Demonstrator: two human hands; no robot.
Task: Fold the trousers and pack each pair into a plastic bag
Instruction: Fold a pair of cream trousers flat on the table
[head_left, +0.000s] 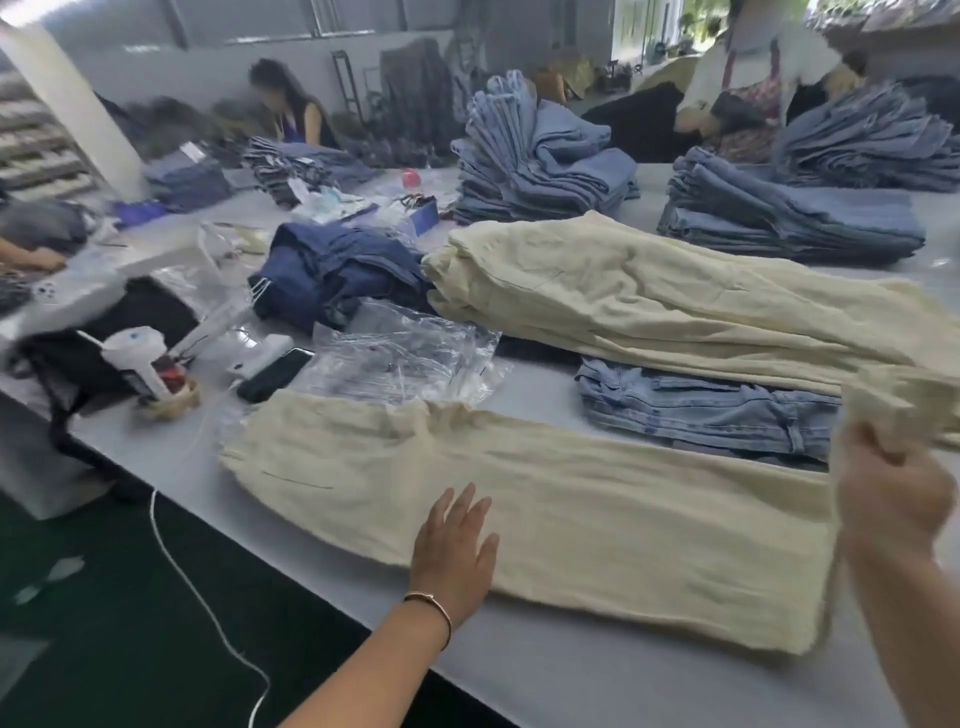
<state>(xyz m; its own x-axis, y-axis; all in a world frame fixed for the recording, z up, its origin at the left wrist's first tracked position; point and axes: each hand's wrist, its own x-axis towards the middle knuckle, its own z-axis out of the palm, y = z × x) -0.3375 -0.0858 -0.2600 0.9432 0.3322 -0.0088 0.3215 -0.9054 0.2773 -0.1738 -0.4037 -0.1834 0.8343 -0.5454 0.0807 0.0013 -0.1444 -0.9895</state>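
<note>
Nearest the camera, the left hand (457, 545) lay flat with fingers spread on a pair of cream trousers (545, 519) stretched across the grey table (519, 670). The right hand (891, 493) was raised at the right edge, its fingers curled around a bunched end of the cream fabric. A white cable (202, 597) hung off the table's near edge. Just behind the trousers lay folded light-blue jeans (706, 410), with a stack of cream trousers (649, 296) resting over them. To the left sat crumpled clear plastic bags (400, 358); whether they held anything could not be told. A black phone (272, 375) lay beside them. Further back were dark-blue jeans (337, 270) and tall stacks of denim (540, 166).
</note>
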